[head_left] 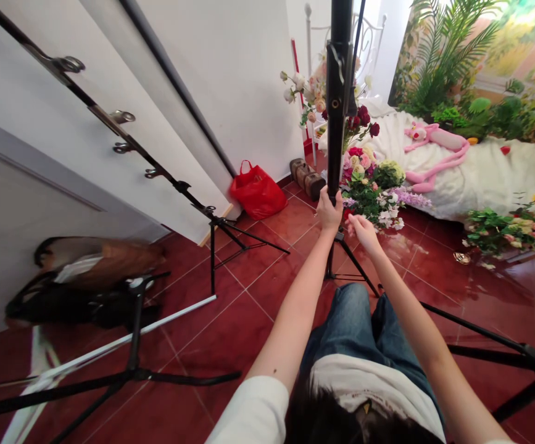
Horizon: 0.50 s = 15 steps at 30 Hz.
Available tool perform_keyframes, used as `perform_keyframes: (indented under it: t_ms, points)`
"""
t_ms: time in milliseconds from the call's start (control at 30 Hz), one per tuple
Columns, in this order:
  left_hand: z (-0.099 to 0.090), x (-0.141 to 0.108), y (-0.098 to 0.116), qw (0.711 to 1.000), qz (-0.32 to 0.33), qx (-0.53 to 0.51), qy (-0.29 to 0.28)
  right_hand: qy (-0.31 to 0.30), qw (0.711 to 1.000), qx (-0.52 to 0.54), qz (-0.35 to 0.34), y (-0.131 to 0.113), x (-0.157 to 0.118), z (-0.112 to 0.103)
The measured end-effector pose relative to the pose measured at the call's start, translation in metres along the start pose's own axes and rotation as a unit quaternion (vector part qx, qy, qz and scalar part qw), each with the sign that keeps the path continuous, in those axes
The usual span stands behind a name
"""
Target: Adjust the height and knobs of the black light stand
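Note:
A black stand pole (336,132) rises upright in front of me, with its tripod legs (358,266) on the red tiles. My left hand (330,209) is wrapped round the pole's lower part, just above the leg joint. Close by on the right, my right hand (360,228) is held beside the pole with its fingers curled; whatever they may hold is too small to make out. A metal clip and a small round bolt show on the pole above my hands.
Another stand (211,213) leans at the left, beside a red bag (258,192). Black legs (132,373) and a white pole (174,316) cross the left floor. Flowers (378,191) and a white-draped bed (480,179) with a pink plush toy (447,140) stand right. More legs (529,364) lie lower right.

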State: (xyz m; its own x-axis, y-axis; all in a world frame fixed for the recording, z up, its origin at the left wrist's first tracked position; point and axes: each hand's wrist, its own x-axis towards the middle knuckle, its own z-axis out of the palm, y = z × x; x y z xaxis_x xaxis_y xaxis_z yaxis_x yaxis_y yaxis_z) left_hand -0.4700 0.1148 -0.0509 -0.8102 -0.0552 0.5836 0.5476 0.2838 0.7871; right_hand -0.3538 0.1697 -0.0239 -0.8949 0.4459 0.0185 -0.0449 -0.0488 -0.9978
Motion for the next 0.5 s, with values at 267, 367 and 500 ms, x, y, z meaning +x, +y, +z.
perform_keyframes:
  t_ms: [267,367,500]
  points:
    - [-0.011,-0.005,0.019,1.000,-0.019,0.004,0.002,0.209,0.969,0.043,0.122,0.055,-0.141,-0.123]
    - [-0.008,-0.026,0.031,0.997,-0.047,-0.003,0.057,0.312,0.932,0.087,0.164,0.074,-0.198,-0.176]
    - [0.012,-0.104,0.036,0.984,-0.152,0.018,0.094,0.411,0.887,0.129,0.166,0.089,-0.270,-0.229]
